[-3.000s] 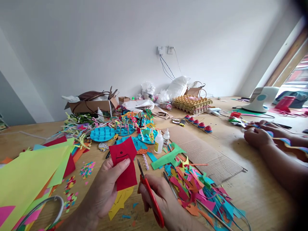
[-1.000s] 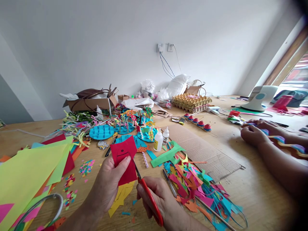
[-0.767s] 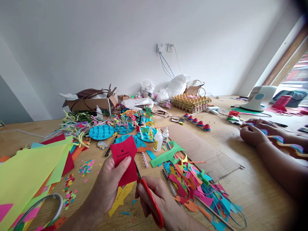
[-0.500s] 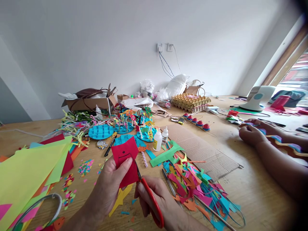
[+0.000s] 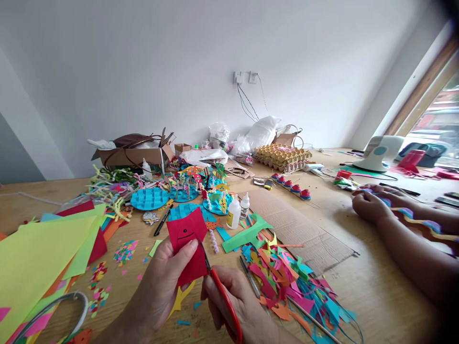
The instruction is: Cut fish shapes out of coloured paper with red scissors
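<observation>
The red paper point(image 5: 196, 262) that I hold looks matt; my scissors point(image 5: 223, 292) have glossy plastic handles and metal blades. The table point(image 5: 333, 210) is of smooth wood, the cardboard sheet point(image 5: 297, 234) rough.

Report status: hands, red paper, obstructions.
Left hand holding red paper. Right hand on red-handled scissors, blades at paper's right edge. Colored scraps beside right hand, none blocking blades.

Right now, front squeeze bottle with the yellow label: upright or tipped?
Upright. The yellow-labelled squeeze bottle stands on its base on the wooden table, nozzle pointing up.
</observation>
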The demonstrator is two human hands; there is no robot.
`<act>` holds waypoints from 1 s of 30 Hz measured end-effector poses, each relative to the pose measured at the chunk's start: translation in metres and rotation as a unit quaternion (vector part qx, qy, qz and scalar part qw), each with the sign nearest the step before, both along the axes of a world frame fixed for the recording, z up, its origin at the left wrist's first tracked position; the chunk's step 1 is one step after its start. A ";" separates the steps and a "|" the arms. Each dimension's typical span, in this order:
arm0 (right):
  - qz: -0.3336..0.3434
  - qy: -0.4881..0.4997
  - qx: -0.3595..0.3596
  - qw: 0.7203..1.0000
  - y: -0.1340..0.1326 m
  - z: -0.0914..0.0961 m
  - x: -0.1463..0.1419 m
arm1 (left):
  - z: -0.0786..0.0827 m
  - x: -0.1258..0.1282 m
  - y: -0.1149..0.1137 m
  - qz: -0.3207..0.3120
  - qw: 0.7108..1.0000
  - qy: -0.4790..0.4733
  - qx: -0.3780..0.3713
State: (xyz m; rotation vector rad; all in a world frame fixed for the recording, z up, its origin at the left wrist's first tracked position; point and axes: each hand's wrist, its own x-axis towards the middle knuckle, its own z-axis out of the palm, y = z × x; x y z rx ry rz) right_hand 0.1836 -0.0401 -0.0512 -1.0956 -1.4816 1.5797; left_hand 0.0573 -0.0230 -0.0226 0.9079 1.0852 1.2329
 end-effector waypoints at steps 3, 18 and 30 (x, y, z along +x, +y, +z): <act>0.000 0.000 0.006 1.000 0.000 -0.002 0.000 | 0.002 0.001 0.000 0.002 1.000 0.000 0.001; -0.002 -0.016 0.025 1.000 0.001 0.001 0.003 | 0.001 -0.001 -0.003 -0.027 0.999 -0.017 -0.011; -0.013 0.001 -0.002 1.000 -0.001 0.006 -0.001 | 0.006 -0.002 -0.003 -0.042 0.998 -0.032 -0.019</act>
